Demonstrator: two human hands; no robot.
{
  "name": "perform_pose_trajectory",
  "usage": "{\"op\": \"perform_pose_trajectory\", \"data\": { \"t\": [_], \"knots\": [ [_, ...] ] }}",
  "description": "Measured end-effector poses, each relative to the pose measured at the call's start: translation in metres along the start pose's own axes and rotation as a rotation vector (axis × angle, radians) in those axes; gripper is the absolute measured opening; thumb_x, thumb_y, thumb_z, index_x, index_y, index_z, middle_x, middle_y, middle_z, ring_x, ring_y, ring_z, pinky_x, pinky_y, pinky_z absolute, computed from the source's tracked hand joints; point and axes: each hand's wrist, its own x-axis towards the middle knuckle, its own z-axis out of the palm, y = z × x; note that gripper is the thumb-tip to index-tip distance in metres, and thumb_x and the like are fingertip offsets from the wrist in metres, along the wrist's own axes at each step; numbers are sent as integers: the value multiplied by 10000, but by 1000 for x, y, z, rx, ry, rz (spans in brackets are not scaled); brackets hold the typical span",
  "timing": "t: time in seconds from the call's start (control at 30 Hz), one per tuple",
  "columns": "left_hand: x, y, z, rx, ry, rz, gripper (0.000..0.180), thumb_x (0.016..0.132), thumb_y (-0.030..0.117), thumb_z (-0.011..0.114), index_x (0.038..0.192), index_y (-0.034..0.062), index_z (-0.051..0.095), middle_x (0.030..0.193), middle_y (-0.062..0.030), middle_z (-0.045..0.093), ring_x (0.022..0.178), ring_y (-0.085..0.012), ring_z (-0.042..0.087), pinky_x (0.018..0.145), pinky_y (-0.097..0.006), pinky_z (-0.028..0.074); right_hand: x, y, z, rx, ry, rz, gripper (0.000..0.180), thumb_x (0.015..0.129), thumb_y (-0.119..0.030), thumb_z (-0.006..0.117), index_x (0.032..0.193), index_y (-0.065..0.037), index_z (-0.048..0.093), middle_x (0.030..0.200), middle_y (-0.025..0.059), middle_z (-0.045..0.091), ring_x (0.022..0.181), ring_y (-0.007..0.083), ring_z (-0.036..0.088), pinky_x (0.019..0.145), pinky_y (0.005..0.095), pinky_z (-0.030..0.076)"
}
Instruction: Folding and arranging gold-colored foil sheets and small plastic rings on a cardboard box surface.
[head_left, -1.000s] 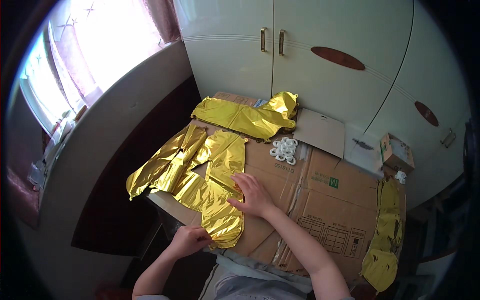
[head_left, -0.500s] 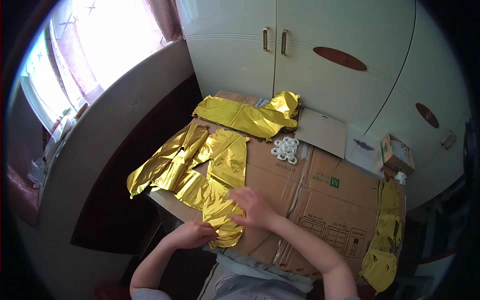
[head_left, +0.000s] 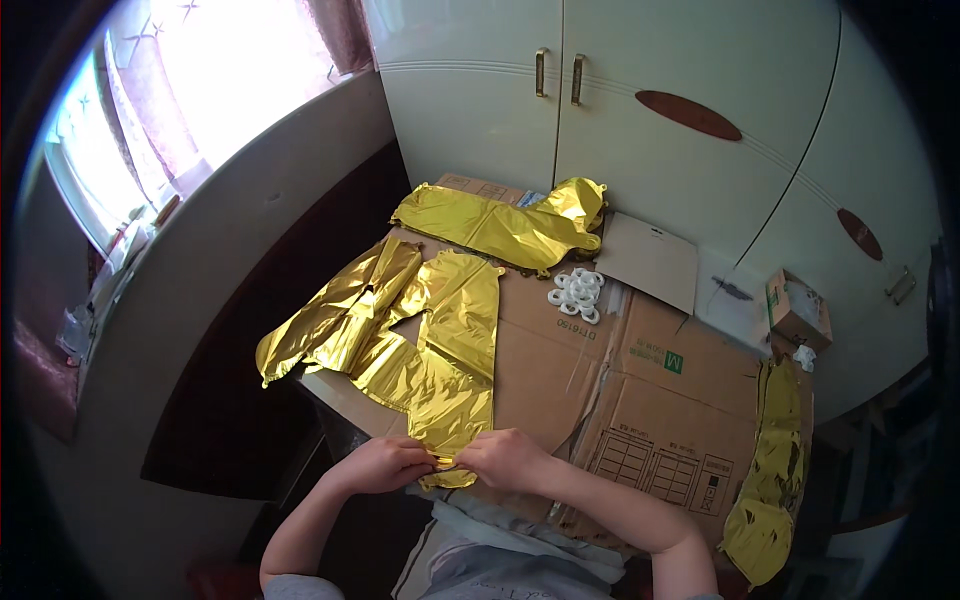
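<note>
A flat gold foil balloon (head_left: 455, 350) lies on the brown cardboard sheet (head_left: 640, 400) in front of me. My left hand (head_left: 385, 463) and my right hand (head_left: 505, 457) meet at its near end and both pinch the foil edge there, fingers closed. More flat gold foil balloons lie around it: one to its left (head_left: 335, 315) hangs over the cardboard's edge, another (head_left: 505, 225) lies at the far side.
A cluster of small white rings (head_left: 577, 292) sits mid-cardboard. A further gold foil piece (head_left: 770, 480) hangs off the right edge. A small open carton (head_left: 797, 310) stands at right. White cupboard doors (head_left: 620, 110) rise behind; a window (head_left: 170, 120) is at left.
My right hand has come back from the middle of the foil to its near end. Both hands now meet there and pinch the edge.
</note>
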Motion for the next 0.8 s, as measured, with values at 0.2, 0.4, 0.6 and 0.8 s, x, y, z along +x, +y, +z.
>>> {"op": "perform_pose_trajectory", "data": {
  "t": [0.2,0.4,0.6,0.8],
  "knots": [
    [2,4,-1,-58,19,-25,172,804,168,595,962,114,636,865,-73,620,804,-268,608,681,-359,498,5,0,-3,218,45,132,144,786,-239,620,834,-104,625,758,46,629,716,231,624,634,341,497],
    [5,11,3,121,115,-68,150,765,178,629,901,116,635,835,-57,619,783,-254,610,660,-351,497,8,2,-16,453,-48,216,196,768,-266,662,826,-82,627,756,68,625,706,231,621,626,330,488],
    [18,22,1,284,328,82,107,729,175,658,804,105,629,763,-54,608,693,-223,589,623,-331,489,10,-3,-13,308,250,138,183,761,-254,660,797,-80,616,740,70,610,700,232,603,631,341,474],
    [31,18,-14,289,532,8,73,702,150,678,705,95,629,647,-64,580,612,-231,572,563,-347,468,9,-27,-27,-41,393,-142,150,739,-201,619,831,-88,583,751,58,558,755,226,588,664,347,469]
  ]
}}
